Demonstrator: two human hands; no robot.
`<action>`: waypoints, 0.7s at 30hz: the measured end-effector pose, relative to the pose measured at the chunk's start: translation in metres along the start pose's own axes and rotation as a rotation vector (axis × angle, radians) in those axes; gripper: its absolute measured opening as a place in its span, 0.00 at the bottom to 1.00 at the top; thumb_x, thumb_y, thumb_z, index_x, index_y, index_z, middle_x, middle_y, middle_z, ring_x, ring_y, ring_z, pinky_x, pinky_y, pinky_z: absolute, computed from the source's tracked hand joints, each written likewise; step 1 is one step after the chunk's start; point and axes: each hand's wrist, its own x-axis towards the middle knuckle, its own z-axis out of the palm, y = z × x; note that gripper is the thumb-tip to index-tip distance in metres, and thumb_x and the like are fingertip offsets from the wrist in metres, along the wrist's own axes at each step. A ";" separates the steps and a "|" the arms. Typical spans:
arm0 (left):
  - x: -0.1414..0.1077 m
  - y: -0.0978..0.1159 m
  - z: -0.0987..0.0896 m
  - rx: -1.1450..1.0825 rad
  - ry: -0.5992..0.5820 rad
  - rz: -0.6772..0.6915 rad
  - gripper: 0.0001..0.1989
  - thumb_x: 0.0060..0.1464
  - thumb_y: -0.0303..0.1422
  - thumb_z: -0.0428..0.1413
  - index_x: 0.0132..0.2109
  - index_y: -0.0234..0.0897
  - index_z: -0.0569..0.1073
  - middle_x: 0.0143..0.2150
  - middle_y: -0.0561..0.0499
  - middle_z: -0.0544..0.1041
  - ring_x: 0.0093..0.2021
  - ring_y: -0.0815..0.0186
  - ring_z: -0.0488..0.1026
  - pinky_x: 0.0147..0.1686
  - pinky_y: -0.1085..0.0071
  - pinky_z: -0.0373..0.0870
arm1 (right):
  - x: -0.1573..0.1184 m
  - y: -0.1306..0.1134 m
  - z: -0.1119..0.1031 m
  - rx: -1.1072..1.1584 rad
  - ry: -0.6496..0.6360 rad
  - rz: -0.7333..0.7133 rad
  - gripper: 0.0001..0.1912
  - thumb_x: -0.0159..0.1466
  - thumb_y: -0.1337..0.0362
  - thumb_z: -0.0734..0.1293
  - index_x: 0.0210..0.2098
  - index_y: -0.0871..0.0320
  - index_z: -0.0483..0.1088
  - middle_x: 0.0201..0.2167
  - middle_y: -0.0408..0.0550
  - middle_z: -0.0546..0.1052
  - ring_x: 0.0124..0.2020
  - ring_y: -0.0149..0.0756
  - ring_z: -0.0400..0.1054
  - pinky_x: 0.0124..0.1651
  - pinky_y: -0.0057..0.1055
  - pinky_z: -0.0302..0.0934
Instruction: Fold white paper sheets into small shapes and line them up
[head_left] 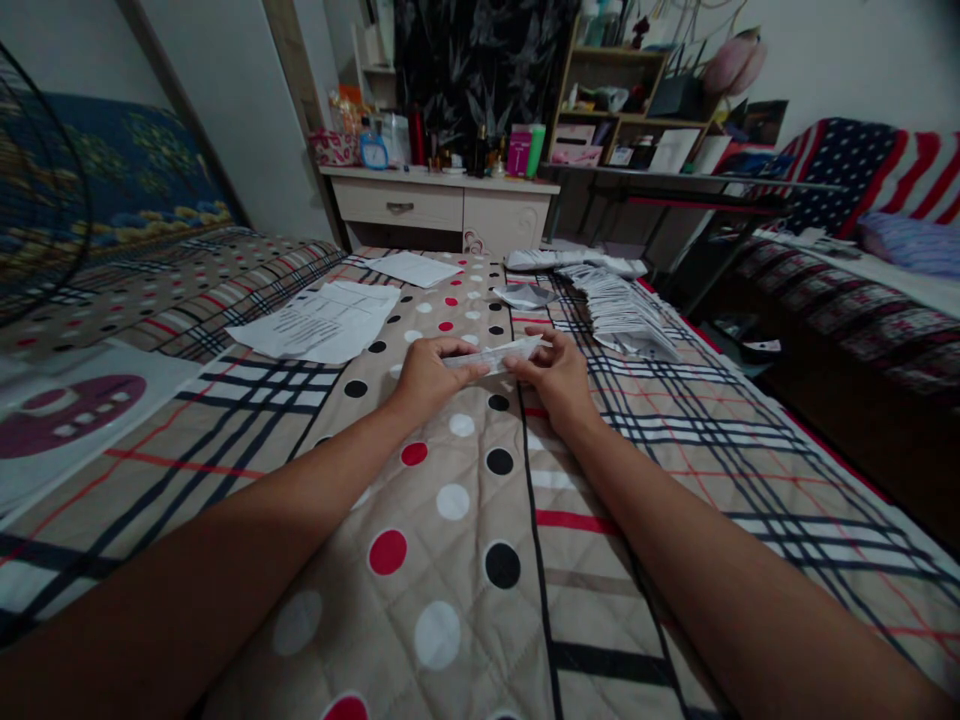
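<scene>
Between my hands, a narrow folded white paper strip (495, 358) is held just above the patterned bedspread (480, 520). My left hand (435, 375) pinches its left end between thumb and fingers. The right end is gripped by my right hand (556, 375), with the thumb on the near side. Beyond my right hand lie a small grey and white folded piece (526, 296) and a long row of overlapping folded papers (622, 312). Printing on the strip is too small to read.
Printed sheets (322, 322) and another white sheet (414, 268) lie at the left. A plastic bag (82, 410) is at the far left. Behind the bed stands a white dresser (427, 205) with bottles; a metal-framed table (675, 180) is to its right.
</scene>
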 end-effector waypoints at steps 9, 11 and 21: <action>-0.002 0.002 0.002 -0.129 -0.015 -0.066 0.14 0.37 0.36 0.69 0.32 0.32 0.80 0.31 0.49 0.81 0.29 0.66 0.74 0.30 0.73 0.70 | -0.003 0.001 0.001 0.014 -0.071 0.047 0.15 0.46 0.57 0.78 0.22 0.58 0.72 0.21 0.44 0.76 0.21 0.31 0.66 0.26 0.29 0.63; 0.000 -0.001 0.002 -0.162 -0.001 -0.077 0.14 0.38 0.35 0.68 0.33 0.32 0.80 0.32 0.49 0.81 0.29 0.67 0.74 0.29 0.74 0.70 | -0.003 0.001 0.000 0.009 -0.040 0.031 0.15 0.46 0.57 0.78 0.20 0.58 0.71 0.19 0.43 0.75 0.20 0.30 0.65 0.25 0.29 0.62; 0.001 -0.001 0.003 -0.376 -0.014 -0.224 0.13 0.54 0.33 0.57 0.44 0.30 0.78 0.32 0.47 0.80 0.21 0.67 0.77 0.19 0.74 0.73 | -0.004 -0.005 0.000 0.039 0.008 0.065 0.13 0.51 0.59 0.73 0.19 0.59 0.70 0.17 0.42 0.73 0.17 0.26 0.62 0.22 0.24 0.57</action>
